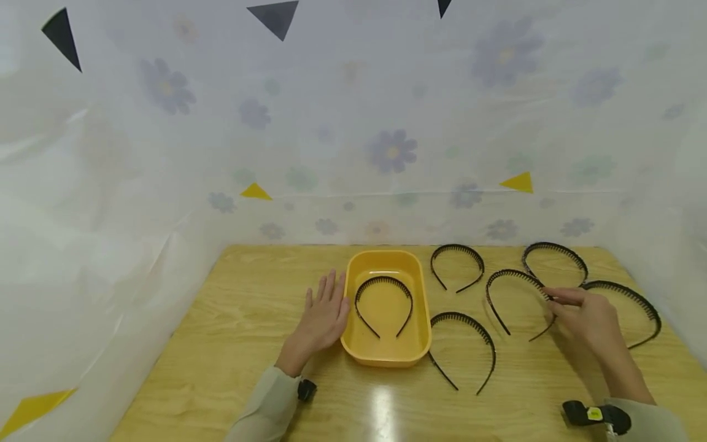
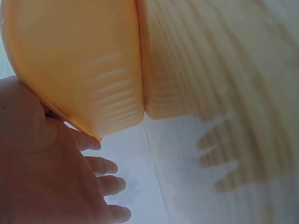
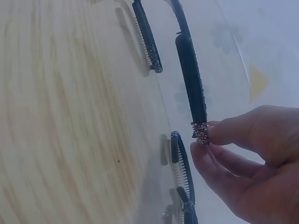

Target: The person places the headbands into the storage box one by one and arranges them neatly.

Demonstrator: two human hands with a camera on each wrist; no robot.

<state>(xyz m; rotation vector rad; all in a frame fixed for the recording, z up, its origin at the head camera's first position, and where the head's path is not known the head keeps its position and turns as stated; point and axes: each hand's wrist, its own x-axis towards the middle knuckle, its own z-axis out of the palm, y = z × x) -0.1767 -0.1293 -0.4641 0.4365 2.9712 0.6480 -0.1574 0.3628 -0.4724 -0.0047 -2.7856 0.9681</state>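
Note:
My right hand [image 1: 588, 316] pinches a black toothed headband [image 1: 504, 272] between thumb and fingers at one side of its arch. In the right wrist view that headband [image 3: 192, 84] is seen edge-on, sparkly beads at the pinched part, held above the table. My left hand [image 1: 323, 316] lies with straight fingers along the left side of a yellow plastic tray [image 1: 347, 350]. Seen from the left wrist, the palm and thumb side meet the tray's rim [image 2: 51, 106]. Inside the tray lies another black headband [image 1: 383, 279].
Loose headbands lie on the wooden table [image 1: 243, 319]: one behind right of the tray [image 1: 426, 301], one at its front right [image 1: 461, 315], one at the back right [image 1: 552, 245], one beyond my right hand [image 1: 624, 288]. White flowered sheeting [image 1: 331, 153] encloses the back and sides.

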